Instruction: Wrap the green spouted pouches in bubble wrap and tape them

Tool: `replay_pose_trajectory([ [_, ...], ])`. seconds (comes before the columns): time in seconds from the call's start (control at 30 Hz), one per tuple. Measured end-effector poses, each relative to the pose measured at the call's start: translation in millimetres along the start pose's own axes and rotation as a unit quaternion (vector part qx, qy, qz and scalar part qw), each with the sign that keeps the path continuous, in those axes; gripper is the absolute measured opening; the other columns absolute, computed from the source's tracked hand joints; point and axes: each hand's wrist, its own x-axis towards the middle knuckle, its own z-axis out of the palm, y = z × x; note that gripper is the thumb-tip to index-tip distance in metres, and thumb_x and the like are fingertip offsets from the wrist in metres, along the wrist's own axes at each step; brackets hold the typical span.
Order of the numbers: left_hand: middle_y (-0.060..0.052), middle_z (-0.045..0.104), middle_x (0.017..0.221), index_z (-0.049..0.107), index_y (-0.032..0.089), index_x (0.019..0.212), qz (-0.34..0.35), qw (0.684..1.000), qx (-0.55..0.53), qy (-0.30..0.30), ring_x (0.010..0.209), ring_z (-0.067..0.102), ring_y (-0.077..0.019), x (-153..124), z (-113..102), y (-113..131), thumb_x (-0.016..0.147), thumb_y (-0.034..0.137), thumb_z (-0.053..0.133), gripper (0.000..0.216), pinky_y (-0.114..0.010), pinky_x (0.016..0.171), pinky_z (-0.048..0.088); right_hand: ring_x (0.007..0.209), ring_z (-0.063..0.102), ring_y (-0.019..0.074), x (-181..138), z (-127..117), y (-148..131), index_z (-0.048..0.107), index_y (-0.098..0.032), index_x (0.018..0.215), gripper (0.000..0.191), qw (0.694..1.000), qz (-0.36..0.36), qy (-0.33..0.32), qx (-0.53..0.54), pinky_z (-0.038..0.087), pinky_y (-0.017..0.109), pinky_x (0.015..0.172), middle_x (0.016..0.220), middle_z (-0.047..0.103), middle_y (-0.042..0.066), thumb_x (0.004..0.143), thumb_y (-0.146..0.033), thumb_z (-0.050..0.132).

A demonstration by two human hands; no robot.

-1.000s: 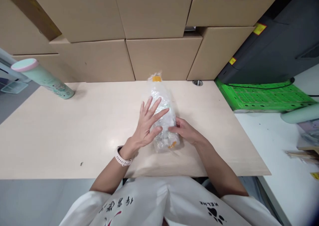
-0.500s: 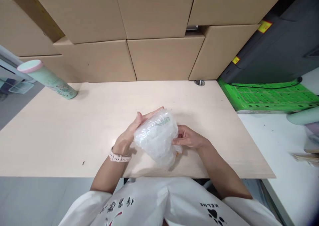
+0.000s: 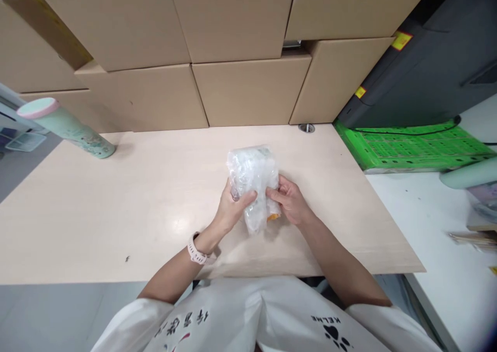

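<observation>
Between my two hands, above the pale wooden table (image 3: 163, 207), is a bundle in clear bubble wrap (image 3: 254, 171). Its contents are mostly hidden; a faint green marking shows through near the top, and a bit of orange peeks out at the lower right. My left hand (image 3: 235, 204), with a pale pink watch band on the wrist, grips the left side, thumb pressed on the front. On the right side, my right hand (image 3: 289, 199) pinches the wrap between thumb and fingers.
Stacked cardboard boxes (image 3: 250, 93) line the table's back edge. A mint-green tumbler (image 3: 73, 129) with a pink rim stands at the left. At the right are a green plastic pallet (image 3: 415, 147) and a large dark grey case (image 3: 430, 77). A round metal-rimmed hole (image 3: 306, 128) sits near the boxes.
The bubble-wrapped bundle has moved up and turned more upright. My left hand has shifted from flat along its upper left side to gripping it, thumb in front. The view has shifted slightly.
</observation>
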Motion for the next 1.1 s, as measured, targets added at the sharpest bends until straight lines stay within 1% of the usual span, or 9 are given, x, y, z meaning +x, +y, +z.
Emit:
replay_pose_trajectory([
  [0.1,-0.007,0.074,0.106,0.064,0.017,0.115,-0.056,0.998,-0.035,0.008,0.093,0.071,-0.0220,1.7,-1.4,-0.5,0.073,0.041,0.084,0.053,-0.032,0.084,0.054,0.086,0.068,0.0217,-4.0,-0.3,-3.1,0.069,-0.022,0.097,0.038,0.993,-0.036,0.067,-0.095,0.056,0.037,0.079,0.094,0.072,0.003,0.072,-0.047,0.081],
  [0.2,-0.010,0.075,0.102,0.065,0.014,0.110,-0.130,0.988,-0.088,-0.005,0.093,0.072,-0.0255,5.4,-1.7,3.8,0.070,0.043,0.085,0.054,-0.036,0.086,0.055,0.115,0.061,0.0277,-6.9,-2.1,-7.9,0.064,-0.026,0.116,0.056,0.963,-0.092,0.160,-0.198,0.053,0.045,0.096,0.126,0.064,0.007,0.070,-0.051,0.082],
  [0.33,-0.013,0.075,0.104,0.064,0.011,0.111,-0.171,0.982,-0.077,-0.035,0.097,0.072,-0.0278,9.8,-4.0,3.9,0.070,0.043,0.084,0.056,-0.038,0.088,0.055,0.142,0.042,0.0280,-3.0,-7.5,-7.6,0.027,-0.036,0.153,0.092,0.981,-0.053,0.095,-0.159,0.046,0.049,0.109,0.159,0.036,0.008,0.077,-0.054,0.076],
  [0.5,-0.019,0.062,0.133,0.052,0.013,0.134,-0.064,0.988,0.140,-0.026,0.120,0.062,-0.0324,14.4,-16.2,-11.2,0.085,0.051,0.068,0.064,-0.048,0.104,0.048,0.131,0.055,0.0299,8.8,-13.1,16.8,0.021,-0.028,0.156,0.085,0.980,-0.039,0.084,-0.173,0.051,0.051,0.104,0.148,0.051,0.013,0.086,-0.050,0.065],
  [0.57,-0.020,0.045,0.152,0.037,0.016,0.149,0.041,0.947,0.318,-0.002,0.141,0.044,-0.0348,15.0,-20.7,-15.7,0.090,0.050,0.061,0.072,-0.056,0.116,0.033,0.137,0.049,0.0304,10.3,-13.6,25.5,0.021,-0.025,0.157,0.079,0.953,-0.069,0.102,-0.278,0.045,0.053,0.109,0.153,0.045,0.014,0.090,-0.048,0.058],
  [0.67,-0.018,0.016,0.166,0.013,0.017,0.159,0.187,0.803,0.566,0.002,0.155,0.006,-0.0332,12.1,-21.4,-17.9,0.098,0.044,0.048,0.075,-0.062,0.123,0.007,0.151,0.025,0.0307,7.0,-10.7,28.3,0.016,-0.019,0.159,0.074,0.867,-0.127,0.107,-0.470,0.030,0.057,0.119,0.164,0.021,0.017,0.097,-0.047,0.045],
  [0.8,-0.015,0.016,0.166,0.001,0.018,0.160,0.245,0.656,0.712,-0.059,0.156,0.000,-0.0302,4.8,-15.3,-19.6,0.102,0.041,0.035,0.071,-0.064,0.122,-0.001,0.155,-0.004,0.0279,0.8,-5.1,22.5,0.020,-0.022,0.159,0.060,0.738,-0.189,0.057,-0.645,0.012,0.058,0.123,0.169,0.004,0.008,0.103,-0.041,0.030],
  [0.93,-0.014,0.022,0.165,0.004,0.014,0.159,0.218,0.603,0.759,-0.113,0.155,0.012,-0.0288,3.9,-12.6,-25.4,0.103,0.040,0.029,0.067,-0.064,0.122,0.000,0.156,-0.002,0.0254,0.5,-4.9,23.2,0.019,-0.024,0.160,0.056,0.690,-0.155,-0.017,-0.707,0.009,0.056,0.124,0.168,0.012,0.002,0.105,-0.036,0.023],
  [1.1,-0.016,0.021,0.165,0.010,0.011,0.159,0.202,0.593,0.771,-0.117,0.155,0.013,-0.0292,7.7,-11.4,-30.8,0.102,0.040,0.030,0.067,-0.063,0.122,0.006,0.156,0.002,0.0252,3.6,-5.6,28.8,0.021,-0.021,0.159,0.056,0.691,-0.146,-0.013,-0.708,0.009,0.056,0.124,0.168,0.014,0.003,0.104,-0.030,0.023],
])
